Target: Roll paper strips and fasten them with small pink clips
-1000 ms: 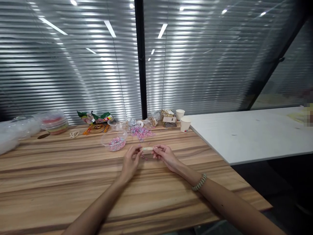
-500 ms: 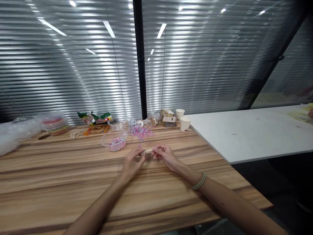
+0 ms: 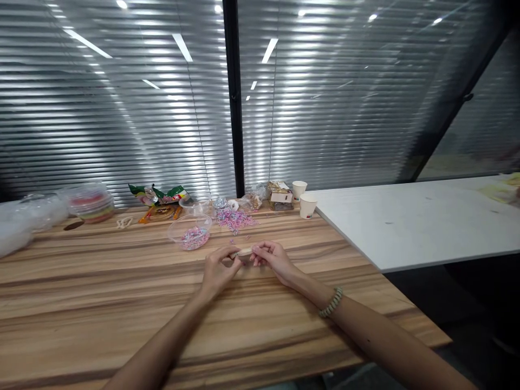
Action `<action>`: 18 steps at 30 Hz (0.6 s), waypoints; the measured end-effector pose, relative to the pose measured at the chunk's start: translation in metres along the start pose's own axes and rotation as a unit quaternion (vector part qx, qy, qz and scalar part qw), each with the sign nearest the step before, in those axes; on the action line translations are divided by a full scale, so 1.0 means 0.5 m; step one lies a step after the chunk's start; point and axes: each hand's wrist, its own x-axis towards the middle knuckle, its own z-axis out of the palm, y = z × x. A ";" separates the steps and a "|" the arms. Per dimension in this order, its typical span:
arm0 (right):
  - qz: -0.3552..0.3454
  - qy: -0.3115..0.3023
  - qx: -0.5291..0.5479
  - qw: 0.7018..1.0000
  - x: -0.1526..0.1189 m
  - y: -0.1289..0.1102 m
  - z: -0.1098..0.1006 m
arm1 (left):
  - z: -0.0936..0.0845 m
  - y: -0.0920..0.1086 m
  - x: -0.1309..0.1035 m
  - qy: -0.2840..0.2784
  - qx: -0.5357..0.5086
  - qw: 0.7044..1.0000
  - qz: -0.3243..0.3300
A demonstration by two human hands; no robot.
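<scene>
A small pale strip (image 3: 245, 252) is stretched between my two hands above the wooden table (image 3: 122, 303). My left hand (image 3: 219, 268) pinches its left end between thumb and fingers. At the other end, my right hand (image 3: 273, 259) grips the strip with closed fingertips; a green beaded bracelet (image 3: 332, 302) circles that wrist. Just beyond the hands lies a loose pile of pink, purple and blue small pieces (image 3: 234, 218). A clear round bowl (image 3: 175, 233) to its left holds similar pieces.
Two paper cups (image 3: 307, 206) (image 3: 299, 189) and a small box (image 3: 281, 196) stand at the back. Further left are snack packets (image 3: 162, 197), stacked round containers (image 3: 91, 203) and clear plastic bags (image 3: 24, 222). A white table (image 3: 418, 222) adjoins on the right.
Both hands have shifted very slightly left, still holding the pale strip. The objects on the table stay where they were.
</scene>
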 end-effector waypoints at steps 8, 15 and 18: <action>-0.009 -0.011 -0.017 1.000 -0.003 -0.005 0.006 | 0.007 -0.012 0.000 -0.006 -0.036 0.999 -0.027; -0.015 0.002 -0.026 1.000 0.003 0.000 -0.003 | 0.004 -0.009 -0.003 -0.044 -0.048 0.998 -0.004; -0.021 0.005 -0.027 0.999 0.005 0.002 -0.005 | 0.005 -0.010 -0.004 -0.046 -0.046 0.998 -0.012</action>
